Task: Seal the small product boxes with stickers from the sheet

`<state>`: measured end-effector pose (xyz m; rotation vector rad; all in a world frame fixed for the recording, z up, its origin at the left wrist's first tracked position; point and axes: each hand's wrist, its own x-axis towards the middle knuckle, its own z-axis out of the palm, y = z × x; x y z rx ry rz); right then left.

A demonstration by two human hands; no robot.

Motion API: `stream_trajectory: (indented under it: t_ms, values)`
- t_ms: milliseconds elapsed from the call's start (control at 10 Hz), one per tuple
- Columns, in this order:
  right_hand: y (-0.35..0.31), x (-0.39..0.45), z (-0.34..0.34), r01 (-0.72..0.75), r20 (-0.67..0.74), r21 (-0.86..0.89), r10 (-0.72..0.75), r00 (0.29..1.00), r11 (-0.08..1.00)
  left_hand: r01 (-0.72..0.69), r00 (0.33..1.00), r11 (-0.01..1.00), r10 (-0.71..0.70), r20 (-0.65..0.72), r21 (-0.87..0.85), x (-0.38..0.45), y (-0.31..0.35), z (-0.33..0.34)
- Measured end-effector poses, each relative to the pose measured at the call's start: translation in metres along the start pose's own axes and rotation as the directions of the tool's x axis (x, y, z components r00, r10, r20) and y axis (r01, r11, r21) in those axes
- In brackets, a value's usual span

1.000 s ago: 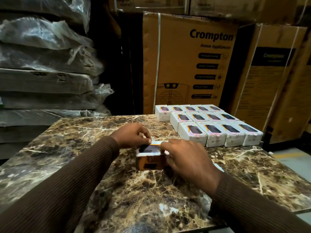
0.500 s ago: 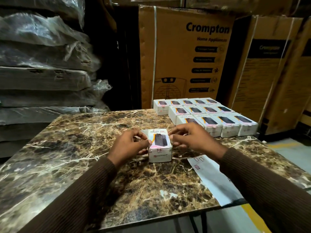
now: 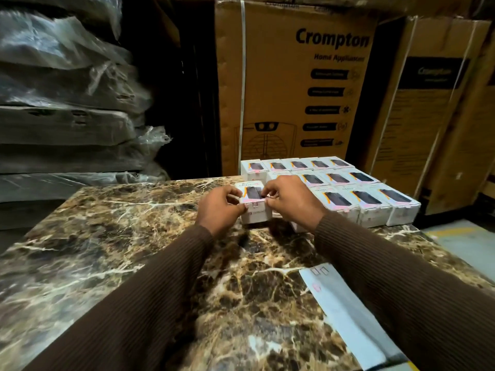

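A small white product box with a dark picture on its lid stands on the marble table, just left of the rows of like boxes. My left hand grips its left side with curled fingers. My right hand holds its right side, fingertips pinching at the front top edge where a pink sticker sits. The white sticker sheet lies flat near the table's front right edge, partly under my right sleeve.
Several sealed boxes stand in three rows at the table's far right. Large Crompton cartons rise behind the table. Plastic-wrapped stacks fill the left. Floor shows past the table's right edge.
Both hands have carried the box away from me, from the table's middle to the left end of the box rows. The sticker sheet stays where it lay.
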<state>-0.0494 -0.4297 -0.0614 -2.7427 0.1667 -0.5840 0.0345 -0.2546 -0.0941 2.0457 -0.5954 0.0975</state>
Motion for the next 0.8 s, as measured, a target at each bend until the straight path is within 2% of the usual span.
stream_trajectory:
  t_ms: [100,400,700,800]
  values:
    - [0.010,0.033,0.008,0.007,-0.001,-0.085,-0.007,1.000,0.996,0.021,0.999,0.998,-0.018,-0.036,0.059,0.031,-0.003,0.017]
    - [0.029,0.074,0.017,0.071,0.108,-0.269,-0.043,0.993,0.960,-0.007,0.999,0.998,0.009,-0.040,0.066,0.086,-0.016,0.047]
    - [0.037,0.076,0.024,0.058,0.067,-0.299,-0.039,0.997,0.953,-0.066,0.998,0.996,0.067,-0.018,0.055,0.089,-0.019,0.056]
    - [0.033,0.067,0.019,0.071,-0.024,-0.304,-0.083,0.996,0.950,-0.061,0.998,0.997,0.061,-0.011,0.049,0.079,-0.017,0.047]
